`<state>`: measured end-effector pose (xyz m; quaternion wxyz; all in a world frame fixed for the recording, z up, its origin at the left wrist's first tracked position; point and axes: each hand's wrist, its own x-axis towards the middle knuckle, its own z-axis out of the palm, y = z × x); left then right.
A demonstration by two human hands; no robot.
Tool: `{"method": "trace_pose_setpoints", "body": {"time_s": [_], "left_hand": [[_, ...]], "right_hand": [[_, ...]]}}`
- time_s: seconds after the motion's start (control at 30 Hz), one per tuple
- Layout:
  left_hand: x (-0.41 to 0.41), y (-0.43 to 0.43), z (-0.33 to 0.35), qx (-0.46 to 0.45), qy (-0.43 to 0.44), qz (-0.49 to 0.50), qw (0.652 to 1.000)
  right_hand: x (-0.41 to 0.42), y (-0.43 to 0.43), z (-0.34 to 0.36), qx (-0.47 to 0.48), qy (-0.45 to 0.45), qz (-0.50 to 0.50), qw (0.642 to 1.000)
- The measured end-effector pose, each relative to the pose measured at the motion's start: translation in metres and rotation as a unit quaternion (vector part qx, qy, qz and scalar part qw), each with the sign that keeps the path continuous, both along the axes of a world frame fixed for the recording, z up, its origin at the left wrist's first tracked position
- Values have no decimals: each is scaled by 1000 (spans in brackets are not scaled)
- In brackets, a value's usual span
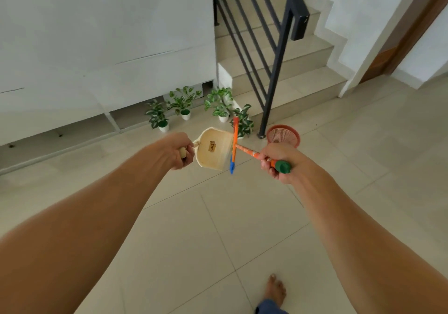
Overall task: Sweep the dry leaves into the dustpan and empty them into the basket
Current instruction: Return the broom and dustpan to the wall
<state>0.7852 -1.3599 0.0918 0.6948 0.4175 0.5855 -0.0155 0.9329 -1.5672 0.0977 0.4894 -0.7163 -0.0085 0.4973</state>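
Note:
My left hand point(178, 150) grips the short handle of a cream dustpan point(213, 148), held in the air with its inside facing me; only a small brown label shows in it. My right hand point(276, 162) holds the orange broom point(244, 150) by its green-capped handle end. The broom's head, orange and blue, stands across the dustpan's right edge. A red mesh basket point(283, 136) sits on the floor just beyond my right hand, beside the railing post. No dry leaves are visible on the tiles.
Several small potted plants point(184, 102) stand along the white wall ahead. A black stair railing point(274, 76) and beige steps rise at the back right. My bare foot point(275, 289) is on the tiled floor below.

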Motion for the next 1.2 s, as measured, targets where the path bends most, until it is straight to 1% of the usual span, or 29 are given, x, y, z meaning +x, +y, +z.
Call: {"method": "trace_pose_setpoints", "body": {"time_s": [0.3, 0.57, 0.7, 0.77, 0.87, 0.97, 1.07, 1.2], "left_hand": [[-133, 72, -31, -22, 17, 114, 993], [-216, 166, -59, -36, 43, 236, 970], [-245, 226, -66, -48, 50, 287, 955], [-259, 253, -65, -42, 70, 315, 946], [-279, 294, -60, -54, 64, 346, 934], [-302, 332, -55, -45, 73, 381, 920], [-325, 375, -53, -60, 57, 408, 909], [-361, 438, -60, -65, 57, 428, 899]], "right_hand": [[-103, 108, -38, -41, 16, 108, 993], [-147, 244, -68, -79, 43, 230, 969], [-162, 335, -80, -92, 48, 301, 948], [-172, 378, -80, -102, 47, 322, 940], [-186, 446, -76, -112, 49, 381, 916], [-205, 510, -74, -123, 35, 421, 898], [-226, 572, -72, -119, 45, 443, 887], [-265, 652, -76, -123, 27, 473, 872]]}}
